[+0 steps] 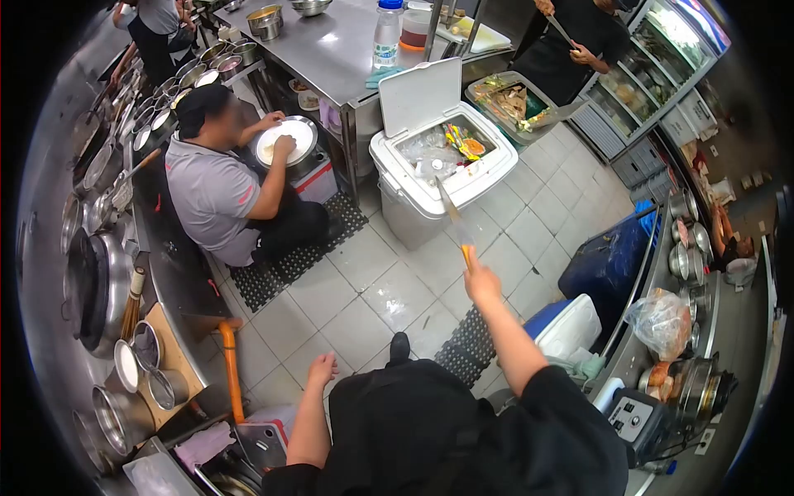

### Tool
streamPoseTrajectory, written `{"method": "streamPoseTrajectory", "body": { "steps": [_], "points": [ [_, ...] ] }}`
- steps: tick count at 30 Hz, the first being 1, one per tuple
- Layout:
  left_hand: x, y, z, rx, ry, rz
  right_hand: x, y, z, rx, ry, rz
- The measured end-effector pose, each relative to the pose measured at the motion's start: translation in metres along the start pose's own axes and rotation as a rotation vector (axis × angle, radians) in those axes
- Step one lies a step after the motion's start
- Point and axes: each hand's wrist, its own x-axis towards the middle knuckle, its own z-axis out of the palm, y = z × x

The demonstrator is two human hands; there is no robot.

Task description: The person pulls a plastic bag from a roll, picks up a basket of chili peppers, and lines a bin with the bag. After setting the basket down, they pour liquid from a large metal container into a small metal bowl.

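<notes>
My right hand is wrapped round the yellow-orange handle of a knife, held out at arm's length. The long blade points away from me, its tip over the front rim of a white bin. The bin's lid stands raised at the back, and clear plastic and colourful wrappers lie inside. Low on the left, my left hand hangs by my body with its fingers curled in, and I see nothing in it. An orange pipe is to its left.
A person in a grey shirt sits left of the bin, hands at a bowl of white stuff. Another person stands behind a tub of scraps. Black mats lie on the tiled floor. A steel counter stands behind.
</notes>
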Motion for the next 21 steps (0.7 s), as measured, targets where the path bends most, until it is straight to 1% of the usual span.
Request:
{"method": "streamPoseTrajectory", "body": {
  "steps": [1,3,5,7,9,11,13,14,16,17,18,19,20,21],
  "points": [
    [0.001,0.010,0.008,-0.004,0.003,-0.002,-0.016,0.010,0.001,0.003,-0.009,0.006],
    [-0.001,0.022,0.016,0.062,-0.066,-0.024,-0.040,0.024,-0.001,0.006,-0.023,0.015],
    [0.008,0.014,0.014,0.086,-0.072,-0.074,-0.057,0.033,-0.004,0.059,-0.028,0.054],
    [0.028,0.002,0.004,0.213,-0.112,-0.175,-0.069,0.040,0.001,0.105,0.001,0.035],
    [0.041,-0.008,-0.007,0.241,-0.099,-0.168,-0.083,0.041,0.007,0.147,0.026,-0.003],
    [0.053,-0.011,-0.021,0.331,-0.050,-0.097,-0.101,0.032,0.013,0.217,0.122,-0.082],
    [0.066,-0.026,-0.029,0.373,0.010,-0.037,-0.117,0.019,0.023,0.308,0.156,-0.177],
    [0.066,-0.032,-0.031,0.374,0.041,-0.024,-0.124,0.014,0.028,0.326,0.110,-0.239],
    [0.038,-0.020,-0.029,0.287,0.114,-0.003,-0.130,0.005,0.044,0.331,0.005,-0.406],
    [0.028,-0.025,-0.024,0.182,0.158,0.040,-0.126,0.002,0.057,0.308,-0.117,-0.417],
    [0.016,-0.033,-0.021,0.136,0.185,0.035,-0.121,-0.003,0.073,0.266,-0.249,-0.439],
    [0.001,-0.042,-0.017,0.109,0.234,0.047,-0.117,-0.016,0.084,0.261,-0.389,-0.353],
    [-0.040,-0.032,-0.021,0.078,0.253,-0.013,-0.116,-0.031,0.091,0.325,-0.481,-0.389],
    [-0.054,-0.052,-0.016,0.054,0.280,-0.042,-0.112,-0.043,0.098,0.386,-0.571,-0.405]
  ]
}}
